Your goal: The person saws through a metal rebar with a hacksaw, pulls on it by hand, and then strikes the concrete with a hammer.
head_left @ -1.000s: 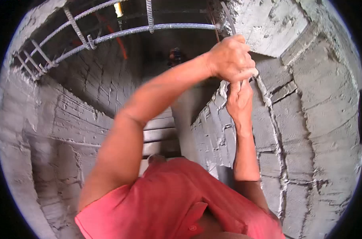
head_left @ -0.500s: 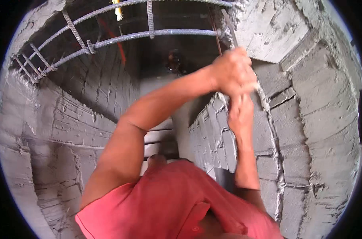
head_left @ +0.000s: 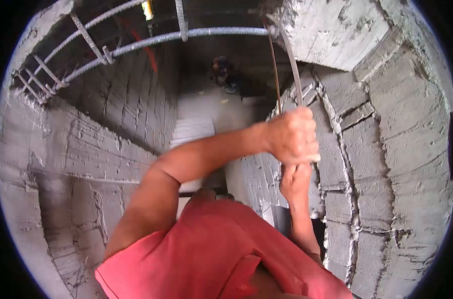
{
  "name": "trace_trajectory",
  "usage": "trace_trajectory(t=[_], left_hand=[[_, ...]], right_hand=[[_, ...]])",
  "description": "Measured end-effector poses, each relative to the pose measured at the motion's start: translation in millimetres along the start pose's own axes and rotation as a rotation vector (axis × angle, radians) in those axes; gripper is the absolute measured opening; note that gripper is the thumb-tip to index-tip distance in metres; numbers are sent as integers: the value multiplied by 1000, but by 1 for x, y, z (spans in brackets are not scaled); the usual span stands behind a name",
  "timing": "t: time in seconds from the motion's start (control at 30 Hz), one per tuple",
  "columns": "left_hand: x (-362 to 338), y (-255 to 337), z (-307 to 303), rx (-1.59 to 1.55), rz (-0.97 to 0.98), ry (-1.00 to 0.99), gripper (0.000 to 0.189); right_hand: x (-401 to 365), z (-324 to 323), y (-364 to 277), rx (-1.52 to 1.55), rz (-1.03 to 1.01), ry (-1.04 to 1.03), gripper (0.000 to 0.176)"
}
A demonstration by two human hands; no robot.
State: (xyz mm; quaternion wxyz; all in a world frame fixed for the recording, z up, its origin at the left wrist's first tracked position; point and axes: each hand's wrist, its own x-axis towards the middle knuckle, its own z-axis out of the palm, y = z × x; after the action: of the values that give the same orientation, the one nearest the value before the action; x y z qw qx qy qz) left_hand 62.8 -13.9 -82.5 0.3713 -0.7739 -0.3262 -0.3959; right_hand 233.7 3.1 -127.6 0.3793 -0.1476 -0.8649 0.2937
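Note:
A ribbed steel rod (head_left: 291, 65) sticks out of the concrete beam (head_left: 331, 30) at the top and curves down toward me. My left hand (head_left: 292, 137) is closed around the rod's lower part, its arm crossing in from the left. Directly under it, my right hand (head_left: 294, 182) grips the same rod, partly hidden by the left hand. A thin rusty wire (head_left: 274, 70) hangs beside the rod. Both hands are close to the grey block wall (head_left: 386, 149) on the right.
Horizontal rebars with tied stirrups (head_left: 136, 42) span the opening at upper left. Rough block walls (head_left: 77, 149) close in on both sides. Pale steps (head_left: 191, 130) lie in the narrow gap ahead, and another person (head_left: 221, 70) crouches far off. My red shirt (head_left: 211, 249) fills the bottom.
Both hands have come down along the wall, still clenched on the rod. More of the rod now shows above them, bent downward from the beam.

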Motion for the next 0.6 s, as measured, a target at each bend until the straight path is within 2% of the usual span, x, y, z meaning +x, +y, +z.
trace_trajectory(t=[0.03, 0.07, 0.13, 0.17, 0.23, 0.27, 0.3, 0.33, 0.4, 0.43, 0.5, 0.57, 0.6], left_hand=[[-1, 4, 3, -73, -78, -3, 38], [3, -11, -1, -12, -42, 18, 35], [12, -84, -34, 117, 22, 7, 34], [12, -97, -41, 237, 68, -7, 33], [15, -95, -47, 245, 21, -28, 34], [11, -77, -41, 181, -30, -56, 36], [8, -52, -24, 163, 42, 33, 27], [-4, -21, -1, 140, -6, 37, 28], [-8, 21, 11, -86, -129, 46, 28], [-7, 12, 7, -86, -133, 40, 28], [2, -32, -5, 98, 5, 84, 28], [5, -87, -20, 288, 100, -19, 27], [6, -74, -17, 279, 79, -30, 27]], right_hand=[[-2, -1, 0, 34, -48, 9, 26], [12, 1, -2, 15, -90, 46, 26], [77, 20, 5, -124, 159, -160, 27], [82, 23, 5, -136, 166, -190, 27], [99, 35, -3, 8, -57, 28, 26], [84, 24, -11, -9, 171, -115, 27], [49, 16, 1, -68, 33, -61, 28], [20, 11, 12, -128, -155, 2, 30], [-13, -3, 0, 41, -16, -65, 34], [-5, 1, -1, 48, -12, -67, 34], [40, 10, 5, -55, -171, -33, 33], [84, 21, -3, -204, 238, -220, 32], [72, 16, 1, -196, 253, -239, 32]])
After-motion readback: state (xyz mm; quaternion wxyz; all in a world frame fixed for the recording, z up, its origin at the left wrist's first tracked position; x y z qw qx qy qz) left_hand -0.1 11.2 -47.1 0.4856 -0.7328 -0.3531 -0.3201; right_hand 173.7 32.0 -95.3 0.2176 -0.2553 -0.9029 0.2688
